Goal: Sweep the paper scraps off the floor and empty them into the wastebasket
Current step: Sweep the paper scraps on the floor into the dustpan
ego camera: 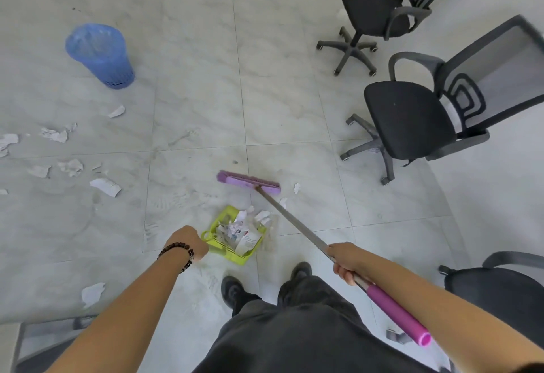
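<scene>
Two black chairs (406, 119) stand at two o'clock, near the broom (248, 182) head. The blue wastebasket (100, 54) stands upright at ten o'clock, with loose scraps (106, 186) strewn at nine. The left hand (188, 243) curls its fingers round the handle of the green dustpan (219, 244), which holds scraps. The right hand (346, 259) wraps its fingers round the broom shaft. The floor (191, 93) is pale marbled tile.

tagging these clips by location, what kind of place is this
Probably an office or meeting room: black mesh-back swivel chairs on castors, a pale tiled floor, and a blue mesh wastebasket with a liner.
</scene>
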Tool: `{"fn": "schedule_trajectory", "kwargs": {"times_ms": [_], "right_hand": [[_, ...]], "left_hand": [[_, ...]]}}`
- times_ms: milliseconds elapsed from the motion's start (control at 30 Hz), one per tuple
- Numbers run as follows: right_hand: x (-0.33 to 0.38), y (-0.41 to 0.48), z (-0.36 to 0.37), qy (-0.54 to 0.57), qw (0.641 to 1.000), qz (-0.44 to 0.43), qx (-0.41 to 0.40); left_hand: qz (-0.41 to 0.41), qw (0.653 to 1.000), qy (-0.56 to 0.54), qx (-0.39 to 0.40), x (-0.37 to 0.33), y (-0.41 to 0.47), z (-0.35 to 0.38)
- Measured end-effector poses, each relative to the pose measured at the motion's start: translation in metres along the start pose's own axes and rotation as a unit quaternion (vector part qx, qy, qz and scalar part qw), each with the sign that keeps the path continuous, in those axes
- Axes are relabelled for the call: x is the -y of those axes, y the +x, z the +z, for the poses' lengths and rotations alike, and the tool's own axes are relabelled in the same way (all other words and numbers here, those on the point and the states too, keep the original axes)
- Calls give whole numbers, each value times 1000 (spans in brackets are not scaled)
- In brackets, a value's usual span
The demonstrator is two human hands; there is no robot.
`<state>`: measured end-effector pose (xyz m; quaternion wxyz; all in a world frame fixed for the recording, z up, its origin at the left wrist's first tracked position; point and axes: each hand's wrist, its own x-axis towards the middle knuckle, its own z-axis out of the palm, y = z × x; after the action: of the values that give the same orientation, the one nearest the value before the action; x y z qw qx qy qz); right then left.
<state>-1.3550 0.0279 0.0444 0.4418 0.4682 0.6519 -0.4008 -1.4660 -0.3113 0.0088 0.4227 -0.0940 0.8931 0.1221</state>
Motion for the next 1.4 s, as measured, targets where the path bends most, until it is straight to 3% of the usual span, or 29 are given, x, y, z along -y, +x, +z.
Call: {"fn": "schedule_trajectory", "kwargs": {"times_ms": [167, 433, 500, 600, 867, 1133, 1233, 1333, 1400], "right_hand": [[30, 11, -35, 73, 997, -24, -26], [42, 79, -96, -4, 995, -94, -23], [29, 97, -106, 0, 996, -87, -17], [0, 113, -113, 95, 995, -19, 0], [-53, 84, -78, 10, 999, -47, -6], [-111, 16, 1, -79, 994, -46, 67], [-126, -3, 25, -16, 997, -41, 60], [-139, -19, 24, 73, 989, -23, 123], [-144, -37, 16, 182, 967, 59, 167]], "left_hand": [[-8, 1000, -3, -4, 8, -19, 22], [-56, 998, 4, -19, -2, -72, 64], [-60, 998, 26, -19, -7, -87, 76], [-68, 997, 46, -14, -11, -107, 97], [-93, 995, 19, 9, -11, -136, 152], [-98, 995, -11, 0, 12, -143, 177], [-86, 996, -15, 2, 24, -142, 175], [-70, 997, -29, -2, 25, -146, 174], [-65, 997, -41, -14, 27, -150, 172]]}}
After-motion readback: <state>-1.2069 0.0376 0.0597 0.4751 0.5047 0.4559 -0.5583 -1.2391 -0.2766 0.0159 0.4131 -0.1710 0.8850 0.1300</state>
